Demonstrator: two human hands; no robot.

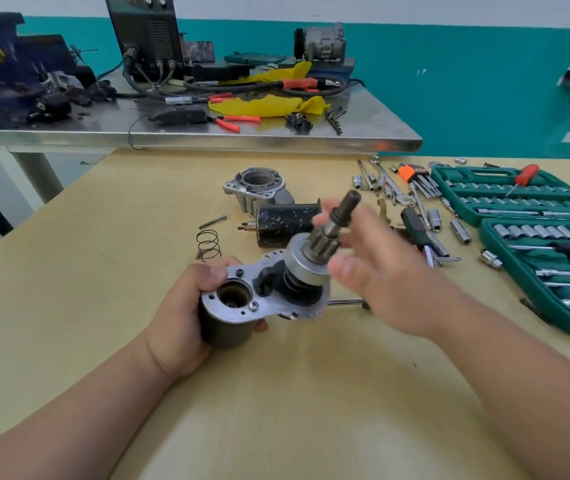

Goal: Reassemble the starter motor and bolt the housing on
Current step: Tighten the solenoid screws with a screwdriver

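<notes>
Your wooden table (103,237) carries the work, with green socket cases (519,199) at its right edge. Your left hand (179,313) has its fingers curled round the dark body of the starter (276,289), held above the table's middle with its geared shaft (339,216) pointing up and away. Your right hand (380,271) is at the shaft with fingers spread and blurred; whether they touch it you cannot tell. Just beyond lie a black cylinder (283,223) and the housing (255,188), touching. Left of them are a spring (208,244) and a bolt (212,221).
</notes>
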